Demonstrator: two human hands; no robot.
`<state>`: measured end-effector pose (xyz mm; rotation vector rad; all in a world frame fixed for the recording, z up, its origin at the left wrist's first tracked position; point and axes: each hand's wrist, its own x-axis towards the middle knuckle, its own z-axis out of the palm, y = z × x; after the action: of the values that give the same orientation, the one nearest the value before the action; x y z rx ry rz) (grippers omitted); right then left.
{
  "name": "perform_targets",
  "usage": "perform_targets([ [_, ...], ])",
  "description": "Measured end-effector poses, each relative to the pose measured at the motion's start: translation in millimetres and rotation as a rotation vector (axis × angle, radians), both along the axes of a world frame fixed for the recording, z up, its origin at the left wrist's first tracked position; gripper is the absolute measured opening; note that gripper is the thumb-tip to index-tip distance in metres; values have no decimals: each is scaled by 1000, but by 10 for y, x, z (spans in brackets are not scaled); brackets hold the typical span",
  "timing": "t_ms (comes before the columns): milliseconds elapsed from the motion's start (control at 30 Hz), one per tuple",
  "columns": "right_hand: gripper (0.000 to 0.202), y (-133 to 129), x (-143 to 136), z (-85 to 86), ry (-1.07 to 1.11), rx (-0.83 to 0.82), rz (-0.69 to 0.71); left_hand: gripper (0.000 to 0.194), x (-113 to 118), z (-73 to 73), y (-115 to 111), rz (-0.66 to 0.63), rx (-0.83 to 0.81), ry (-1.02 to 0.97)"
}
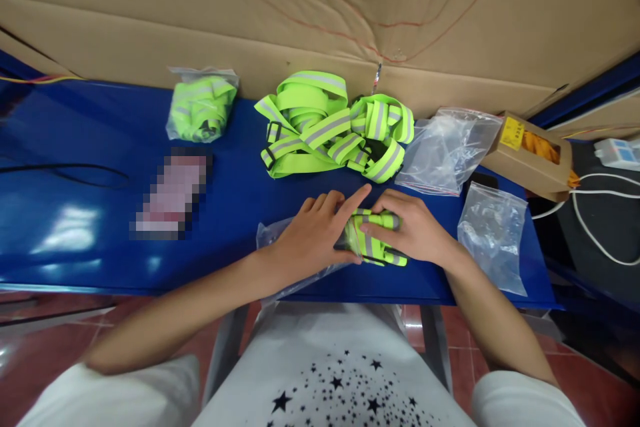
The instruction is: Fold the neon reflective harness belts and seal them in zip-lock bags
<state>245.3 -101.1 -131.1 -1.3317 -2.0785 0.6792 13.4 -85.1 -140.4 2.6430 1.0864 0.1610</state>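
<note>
Near the front edge of the blue table, my right hand (417, 225) is closed round a folded bundle of neon-yellow reflective straps (373, 243) with grey stripes. My left hand (317, 230) lies over a clear plastic bag (305, 283), its thumb and index finger either side of the bag's mouth. One end of the bundle is at or inside that mouth; my left hand hides how far in it goes. Just beyond my hands lies a loose heap of the same straps (320, 127), with black buckles.
A filled bag of straps (203, 107) stands at back left, behind a blurred-out phone-like object (173, 193). At right are clear bags (447, 147), another bag (493, 237) and a cardboard box (530, 160) with orange contents. Cardboard (225, 33) backs the table.
</note>
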Motion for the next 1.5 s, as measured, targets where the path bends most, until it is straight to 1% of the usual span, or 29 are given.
perform_targets([
  [67,19,-8,-15,-25,-9,-55,83,129,18,-31,-21,-34,-57,-35],
  [200,15,6,-13,-91,63,-89,198,134,43,-72,-61,-62,-175,-115],
  [267,12,8,-7,-105,108,-89,240,136,57,-60,-71,-83,-215,-138],
  [333,12,1,-15,-113,157,-82,245,135,83,-24,-77,-95,-217,-137],
  [400,8,-11,-41,-136,210,-80,187,134,128,28,-88,-90,-151,-107],
  [467,6,-20,-77,-182,263,-84,59,129,185,77,-107,-87,-14,-52],
  [533,12,-21,-99,-229,335,-121,-95,119,234,109,-123,-105,153,2],
  [567,16,-17,-97,-241,372,-152,-146,112,248,116,-124,-124,219,15],
  [600,21,-11,-86,-241,403,-185,-164,107,251,118,-115,-142,264,13],
  [633,26,-4,-65,-226,427,-217,-146,103,243,117,-96,-154,286,-1],
  [667,32,5,-39,-197,451,-245,-104,102,225,116,-67,-156,293,-29],
  [733,45,21,14,-120,535,-295,-29,102,169,116,11,-117,288,-109],
  [800,52,29,36,-59,670,-347,-38,102,118,120,90,-64,288,-177],
  [867,48,27,9,-55,767,-361,-88,102,110,119,145,-45,299,-191],
  [967,44,11,-95,-155,778,-273,-157,105,200,91,181,-72,298,-132],
  [1067,47,6,-178,-277,756,-177,-249,107,348,51,204,-91,326,-54],
  [1133,50,18,-184,-314,739,-151,-278,106,419,35,228,-98,353,-16],
  [1200,50,32,-154,-309,730,-134,-271,106,438,31,260,-108,348,-40],
  [1233,49,33,-132,-296,724,-121,-257,109,425,34,276,-107,332,-76],
  [1300,47,13,-90,-262,677,-66,-231,120,357,50,303,-85,283,-149],
  [1367,42,-42,-67,-233,538,42,-186,134,244,75,320,-62,213,-201],
  [1400,39,-79,-66,-223,446,121,-127,137,177,87,324,-75,172,-218],
  [1433,37,-117,-71,-215,349,210,-45,136,108,95,326,-107,129,-235],
  [1467,38,-154,-82,-210,256,299,48,129,42,97,326,-151,94,-253],
  [1500,43,-186,-95,-206,177,376,142,118,-19,92,326,-193,79,-274],
])
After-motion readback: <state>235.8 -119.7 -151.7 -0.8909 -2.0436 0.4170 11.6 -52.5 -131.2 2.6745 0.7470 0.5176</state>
